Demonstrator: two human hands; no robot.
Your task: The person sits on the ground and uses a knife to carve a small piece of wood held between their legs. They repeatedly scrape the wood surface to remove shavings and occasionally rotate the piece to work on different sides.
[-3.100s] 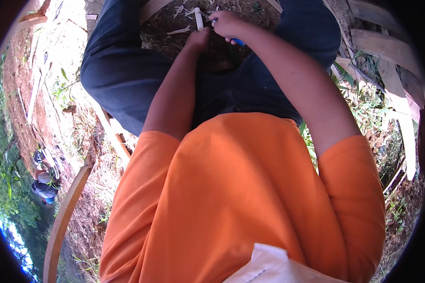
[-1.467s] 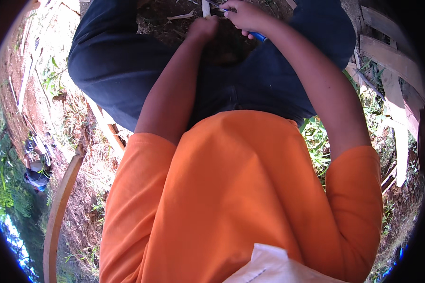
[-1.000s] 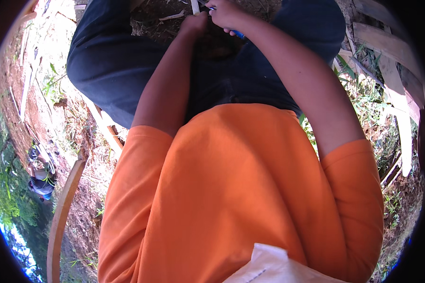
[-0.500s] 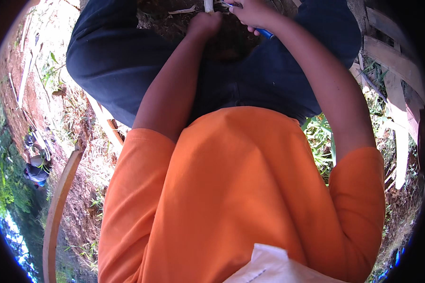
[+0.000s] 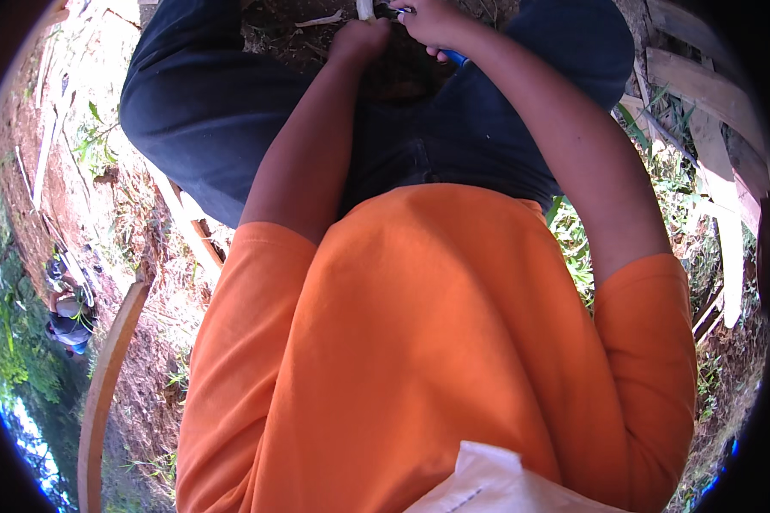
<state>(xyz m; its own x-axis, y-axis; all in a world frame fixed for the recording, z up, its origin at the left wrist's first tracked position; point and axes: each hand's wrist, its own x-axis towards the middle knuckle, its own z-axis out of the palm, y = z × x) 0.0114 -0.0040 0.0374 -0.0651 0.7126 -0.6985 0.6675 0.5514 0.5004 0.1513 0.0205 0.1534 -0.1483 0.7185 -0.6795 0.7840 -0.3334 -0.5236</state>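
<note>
At the top edge of the head view, my left hand [image 5: 361, 41] is closed round a pale, peeled-looking stick [image 5: 365, 10], whose far end runs out of the picture. Just right of it, my right hand [image 5: 430, 24] grips a blue-handled tool [image 5: 455, 57]. The blue handle shows below the fist, and a bit of metal shows by the thumb. Its working end is too small and cut off to tell its kind. Both hands are between my bent knees, over dark soil.
A thin pale twig [image 5: 319, 20] lies on the soil left of my hands. Weathered boards [image 5: 701, 90] lie at the right. A curved-looking timber beam [image 5: 111, 385] stands at the left. Farther off, another person [image 5: 71, 316] is low to the ground beside greenery.
The whole view has shifted slightly, so my hands appear a little farther left. Both keep their hold on the stick and the blue-handled tool.
</note>
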